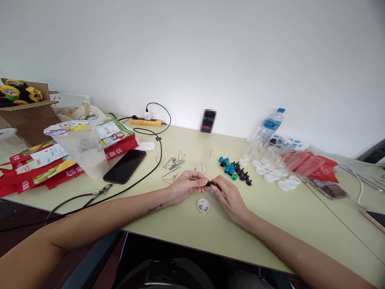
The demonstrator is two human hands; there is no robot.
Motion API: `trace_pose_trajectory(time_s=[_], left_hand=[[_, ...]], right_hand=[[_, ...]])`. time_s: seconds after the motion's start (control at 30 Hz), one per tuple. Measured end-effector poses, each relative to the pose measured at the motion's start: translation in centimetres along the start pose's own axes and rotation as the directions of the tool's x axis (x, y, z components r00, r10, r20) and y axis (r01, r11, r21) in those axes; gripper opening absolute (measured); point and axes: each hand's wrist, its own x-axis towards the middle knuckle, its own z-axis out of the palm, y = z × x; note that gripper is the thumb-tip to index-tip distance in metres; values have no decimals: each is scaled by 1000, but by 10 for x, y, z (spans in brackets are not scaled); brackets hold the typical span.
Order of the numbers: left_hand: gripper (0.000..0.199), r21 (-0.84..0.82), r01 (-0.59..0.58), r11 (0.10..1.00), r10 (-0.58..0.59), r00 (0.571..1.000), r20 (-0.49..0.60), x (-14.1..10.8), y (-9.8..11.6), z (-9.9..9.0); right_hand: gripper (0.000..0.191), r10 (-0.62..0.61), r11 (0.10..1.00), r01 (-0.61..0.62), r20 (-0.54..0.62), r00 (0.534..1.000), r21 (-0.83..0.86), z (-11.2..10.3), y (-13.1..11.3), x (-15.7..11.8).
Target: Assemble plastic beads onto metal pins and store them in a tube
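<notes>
My left hand (189,186) and my right hand (231,196) meet above the table, fingers closed in a pinch. Between their fingertips is a small black part (210,183), mostly covered by the fingers. A thin metal wire (192,177) lies across my left fingers. Just below the hands sits a small round white dish (203,206) holding several tiny dark pieces. Beyond my right hand are black plastic parts (243,175) and blue and green pieces (229,167). Bent metal wires (174,165) lie loose to the left.
White discs (268,172), clear tubes (296,161) and a water bottle (272,124) stand or lie at the right. On the left are a black phone (124,166), a plastic cup (87,150), red packaging (63,172) and a long black cable (141,175). An orange power strip (147,121) lies by the wall.
</notes>
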Motion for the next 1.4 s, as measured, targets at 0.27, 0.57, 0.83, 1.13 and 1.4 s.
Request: trace_pose_trajectory(time_s=[0.27, 0.57, 0.83, 1.13, 1.4], left_hand=[[25, 160, -79, 984, 71, 996, 59, -4, 7, 0], [25, 233, -146, 962, 107, 980, 169, -9, 22, 8], [30, 230, -191, 954, 182, 981, 60, -5, 12, 12], [31, 166, -247, 955, 232, 967, 102, -2, 22, 9], [38, 125, 54, 991, -98, 919, 381, -5, 29, 8]], right_hand=[[24, 35, 994, -40, 55, 998, 99, -2, -7, -2], [30, 120, 937, -129, 51, 992, 325, -1, -20, -7], [35, 267, 826, -255, 50, 962, 503, 4, -28, -5], [34, 236, 926, -196, -89, 968, 323, -29, -18, 12], [22, 117, 902, -123, 40, 992, 413, -70, -23, 38]])
